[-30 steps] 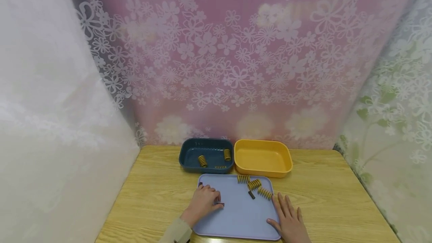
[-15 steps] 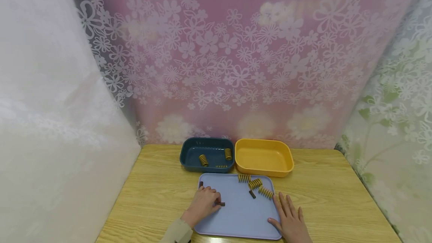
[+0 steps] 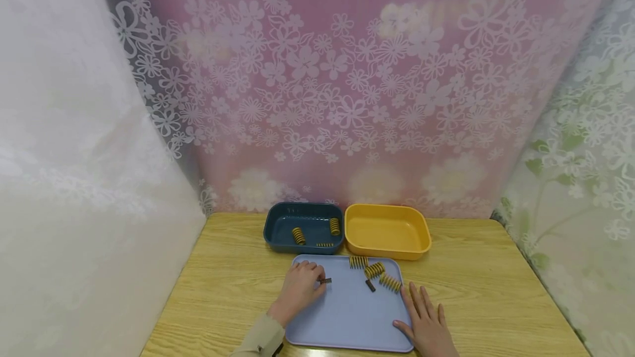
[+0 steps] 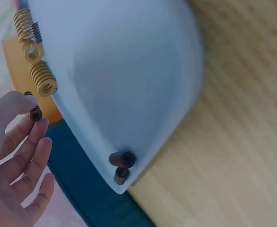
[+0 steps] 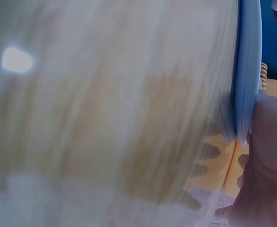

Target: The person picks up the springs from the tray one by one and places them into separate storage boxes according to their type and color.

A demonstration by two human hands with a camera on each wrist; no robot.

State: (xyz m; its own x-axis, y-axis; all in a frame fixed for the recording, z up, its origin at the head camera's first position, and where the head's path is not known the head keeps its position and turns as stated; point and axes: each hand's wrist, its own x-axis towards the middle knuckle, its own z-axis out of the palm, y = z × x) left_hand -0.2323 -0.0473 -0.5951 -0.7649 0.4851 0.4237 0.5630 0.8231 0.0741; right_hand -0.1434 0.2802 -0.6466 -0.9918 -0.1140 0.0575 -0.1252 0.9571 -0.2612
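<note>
Pinching a dark spring [image 3: 325, 280] over the left half of the tray [image 3: 357, 318], the left hand [image 3: 300, 285] could drop it if it twists; the right hand [image 3: 428, 324], fingers spread at the right edge, might jostle the yellow springs [image 3: 374, 270] by a bump.

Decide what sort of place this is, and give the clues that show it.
Probably an indoor, screened-off work corner, perhaps for handling small parts: flower-patterned sheeting hangs behind a wood-grain table, and springs lie on a pale blue tray.
</note>
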